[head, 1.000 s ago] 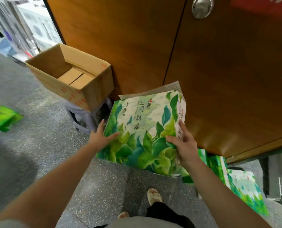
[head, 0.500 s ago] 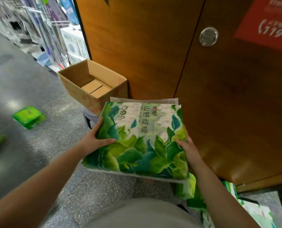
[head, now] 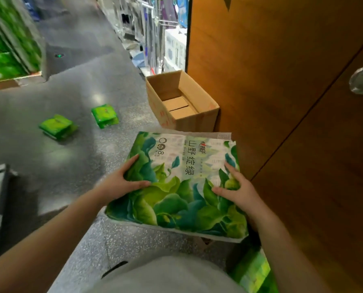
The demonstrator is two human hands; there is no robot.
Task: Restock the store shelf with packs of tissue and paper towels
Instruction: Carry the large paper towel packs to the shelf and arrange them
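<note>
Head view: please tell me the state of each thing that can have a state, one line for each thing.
Leaf-print tissue pack: sealed, held flat off the floor.
Left hand: grips the pack's left edge.
Right hand: grips the pack's right edge.
Cardboard box: open, nothing visible inside.
Two small green packs: lying on the floor.
Wooden door: closed.

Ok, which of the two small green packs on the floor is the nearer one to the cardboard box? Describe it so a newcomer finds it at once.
Start at the wooden cabinet on the right; the open cardboard box stands against it. On the grey floor left of the box lie two small green packs. The right-hand pack is the nearer one; the other pack lies further left.
</note>
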